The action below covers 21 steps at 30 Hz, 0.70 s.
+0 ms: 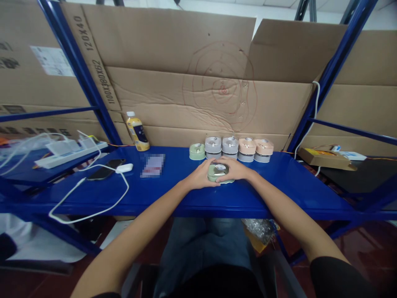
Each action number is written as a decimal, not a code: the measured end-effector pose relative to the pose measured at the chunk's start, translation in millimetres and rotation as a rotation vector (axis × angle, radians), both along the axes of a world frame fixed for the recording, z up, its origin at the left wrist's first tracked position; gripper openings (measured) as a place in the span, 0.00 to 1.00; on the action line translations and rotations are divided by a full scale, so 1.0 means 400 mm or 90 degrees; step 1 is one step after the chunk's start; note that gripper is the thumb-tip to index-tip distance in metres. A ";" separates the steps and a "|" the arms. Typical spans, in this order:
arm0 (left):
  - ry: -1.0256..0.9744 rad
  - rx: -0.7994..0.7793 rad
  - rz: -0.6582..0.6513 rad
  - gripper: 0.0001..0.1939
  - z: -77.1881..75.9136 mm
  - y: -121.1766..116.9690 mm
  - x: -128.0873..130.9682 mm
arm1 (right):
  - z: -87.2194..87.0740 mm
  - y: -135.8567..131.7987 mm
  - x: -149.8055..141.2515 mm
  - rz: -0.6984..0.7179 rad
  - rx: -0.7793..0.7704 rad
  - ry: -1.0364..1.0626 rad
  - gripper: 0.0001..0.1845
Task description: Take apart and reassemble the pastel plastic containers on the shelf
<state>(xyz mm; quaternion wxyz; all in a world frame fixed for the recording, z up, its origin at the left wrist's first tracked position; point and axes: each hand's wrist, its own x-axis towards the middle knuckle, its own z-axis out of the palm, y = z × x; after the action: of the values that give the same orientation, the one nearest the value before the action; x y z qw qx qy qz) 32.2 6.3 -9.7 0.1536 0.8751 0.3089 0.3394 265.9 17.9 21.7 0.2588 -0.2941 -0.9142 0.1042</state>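
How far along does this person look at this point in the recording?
Looks done: four round two-part cases stand in a row, two grey-white cases and two peach-topped cases. In hand: the left hand and right hand cup a green round case on the blue shelf. Left: a pale green round piece sits alone at the row's left end, apparently unstacked.

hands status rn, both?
Left hand: closed on the round green-and-grey container, from its left side.
Right hand: closed on the same container, from its right side.
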 end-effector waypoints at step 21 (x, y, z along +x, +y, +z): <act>-0.249 -0.061 0.654 0.40 0.138 0.162 -0.049 | 0.022 0.172 0.380 -0.881 0.112 0.658 0.27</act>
<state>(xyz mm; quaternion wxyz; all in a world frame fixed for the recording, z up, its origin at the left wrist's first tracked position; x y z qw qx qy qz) 12.7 71.2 45.7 0.0627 0.5245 0.6772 0.5122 417.8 86.7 30.6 0.6688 -0.6787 -0.3023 -0.0271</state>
